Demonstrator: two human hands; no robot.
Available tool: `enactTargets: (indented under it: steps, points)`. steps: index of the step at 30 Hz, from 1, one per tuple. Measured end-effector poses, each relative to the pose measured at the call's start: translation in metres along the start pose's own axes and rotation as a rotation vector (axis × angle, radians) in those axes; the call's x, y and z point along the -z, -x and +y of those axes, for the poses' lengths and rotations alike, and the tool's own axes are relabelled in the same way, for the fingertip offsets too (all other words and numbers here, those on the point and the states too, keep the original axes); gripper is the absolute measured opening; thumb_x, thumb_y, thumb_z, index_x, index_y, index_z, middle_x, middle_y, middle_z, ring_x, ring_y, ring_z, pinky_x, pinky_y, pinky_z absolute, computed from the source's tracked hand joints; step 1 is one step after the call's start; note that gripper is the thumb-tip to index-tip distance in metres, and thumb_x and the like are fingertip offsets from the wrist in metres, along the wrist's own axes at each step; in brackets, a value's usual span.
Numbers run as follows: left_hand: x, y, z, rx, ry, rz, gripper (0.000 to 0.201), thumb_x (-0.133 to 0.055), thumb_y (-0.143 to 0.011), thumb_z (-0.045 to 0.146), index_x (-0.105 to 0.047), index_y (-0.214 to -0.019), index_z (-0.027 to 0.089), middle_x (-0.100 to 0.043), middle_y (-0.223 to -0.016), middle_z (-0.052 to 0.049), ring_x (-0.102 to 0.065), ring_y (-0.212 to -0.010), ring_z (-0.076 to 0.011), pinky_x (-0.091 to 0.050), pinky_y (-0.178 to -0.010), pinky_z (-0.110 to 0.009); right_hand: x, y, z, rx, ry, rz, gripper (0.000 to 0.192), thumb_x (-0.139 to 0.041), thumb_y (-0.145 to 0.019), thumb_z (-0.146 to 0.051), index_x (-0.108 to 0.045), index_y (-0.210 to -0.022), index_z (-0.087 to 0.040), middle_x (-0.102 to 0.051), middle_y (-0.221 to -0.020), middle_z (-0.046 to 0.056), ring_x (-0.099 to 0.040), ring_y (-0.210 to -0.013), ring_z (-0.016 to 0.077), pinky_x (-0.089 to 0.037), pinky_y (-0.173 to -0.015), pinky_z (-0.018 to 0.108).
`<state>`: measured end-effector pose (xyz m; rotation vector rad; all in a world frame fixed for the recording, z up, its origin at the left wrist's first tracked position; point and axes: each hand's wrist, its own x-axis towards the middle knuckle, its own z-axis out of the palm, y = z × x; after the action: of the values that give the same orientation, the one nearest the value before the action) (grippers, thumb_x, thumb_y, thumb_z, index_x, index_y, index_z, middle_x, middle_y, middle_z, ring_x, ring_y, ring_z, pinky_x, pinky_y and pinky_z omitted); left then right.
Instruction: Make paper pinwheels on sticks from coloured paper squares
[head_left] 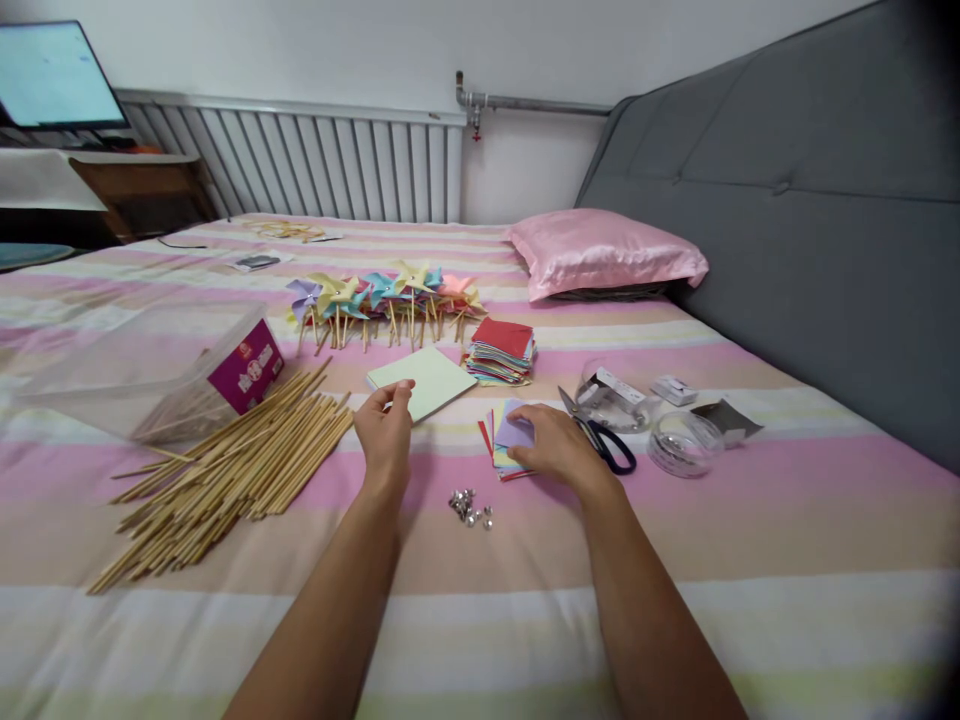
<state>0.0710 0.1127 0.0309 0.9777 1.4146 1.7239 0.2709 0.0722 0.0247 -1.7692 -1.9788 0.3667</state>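
My right hand (pixel 556 442) is at a small stack of coloured paper squares (pixel 498 462). Its thumb and fingers close on the purple paper square (pixel 513 430) on top. My left hand (pixel 384 425) hovers near the front left corner of a pale green paper stack (pixel 431 380), its fingers curled in a pinch. Whether anything small is between those fingers I cannot make out. Between my forearms lies a little heap of silver push pins (pixel 466 506). Just right of my right hand are scissors (pixel 611 445) with dark handles, blades partly apart.
Many thin wooden sticks (pixel 247 470) lie at left beside a clear plastic box (pixel 172 350). Finished pinwheels (pixel 390 290) lie in a row behind. A thicker stack of paper squares (pixel 501 350), round clear containers (pixel 684 443), a small box (pixel 673 390) and a pink pillow (pixel 607 255) are at right.
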Motion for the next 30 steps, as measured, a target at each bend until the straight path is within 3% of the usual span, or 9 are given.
enactTargets:
  steps: [10,13,15,17,23,26,30]
  points:
    - [0.0,0.0,-0.002,0.01,0.009,-0.026,0.026,-0.063,-0.066,0.038,-0.069,-0.074,0.014,-0.063,-0.073,-0.003,-0.035,-0.044,-0.0057,-0.028,-0.046,-0.024,0.006,0.001,-0.004,-0.04,0.015,-0.033,0.035,-0.06,-0.069,-0.017,-0.068,-0.104,-0.019,-0.07,-0.106,0.009,-0.063,-0.094,0.0251,-0.042,-0.079,0.031]
    - [-0.002,0.004,-0.001,0.028,0.011,-0.039,0.025,-0.062,-0.067,0.037,-0.068,-0.073,0.014,-0.064,-0.076,-0.004,-0.035,-0.045,-0.006,-0.029,-0.047,-0.024,0.007,-0.002,0.001,-0.003,-0.023,-0.006,0.022,-0.053,-0.077,-0.02,-0.072,-0.088,-0.021,-0.073,-0.094,0.006,-0.065,-0.085,0.022,-0.041,-0.07,0.027]
    - [-0.003,0.008,-0.001,0.043,0.003,-0.058,0.024,-0.063,-0.067,0.037,-0.069,-0.072,0.014,-0.065,-0.075,-0.004,-0.036,-0.045,-0.0065,-0.028,-0.047,-0.024,0.007,-0.004,0.003,-0.009,-0.018,0.033,0.024,-0.049,-0.08,-0.021,-0.072,-0.072,-0.021,-0.073,-0.078,0.005,-0.064,-0.072,0.0203,-0.038,-0.061,0.026]
    - [-0.005,0.013,-0.001,0.055,-0.007,-0.087,0.023,-0.063,-0.068,0.037,-0.069,-0.071,0.015,-0.064,-0.072,-0.003,-0.036,-0.045,-0.0069,-0.027,-0.046,-0.024,0.008,-0.006,0.004,-0.052,0.003,0.087,0.028,-0.046,-0.082,-0.022,-0.071,-0.069,-0.019,-0.072,-0.072,0.006,-0.062,-0.067,0.0207,-0.036,-0.058,0.027]
    - [-0.009,0.019,-0.005,0.083,-0.027,-0.185,0.028,-0.064,-0.07,0.042,-0.07,-0.071,0.015,-0.064,-0.068,-0.004,-0.035,-0.044,-0.0072,-0.026,-0.045,-0.024,0.013,-0.008,0.005,-0.217,-0.129,0.416,0.023,-0.052,-0.08,-0.028,-0.072,-0.084,-0.018,-0.073,-0.079,0.009,-0.065,-0.073,0.0231,-0.042,-0.064,0.029]
    - [-0.009,0.02,-0.004,0.106,-0.053,-0.227,0.032,-0.063,-0.07,0.046,-0.07,-0.072,0.014,-0.065,-0.071,-0.004,-0.035,-0.044,-0.0066,-0.026,-0.045,-0.024,0.015,-0.008,0.003,-0.175,-0.245,0.649,0.024,-0.052,-0.081,-0.028,-0.071,-0.088,-0.017,-0.073,-0.084,0.008,-0.066,-0.078,0.0224,-0.045,-0.071,0.03]
    - [-0.007,0.026,0.0,0.112,-0.094,-0.401,0.044,-0.058,-0.073,0.054,-0.069,-0.074,0.012,-0.065,-0.078,-0.007,-0.04,-0.048,-0.0072,-0.029,-0.047,-0.023,0.016,-0.009,-0.007,-0.059,-0.426,1.031,0.025,-0.052,-0.083,-0.029,-0.07,-0.092,-0.014,-0.072,-0.087,0.008,-0.066,-0.082,0.0209,-0.049,-0.077,0.031]
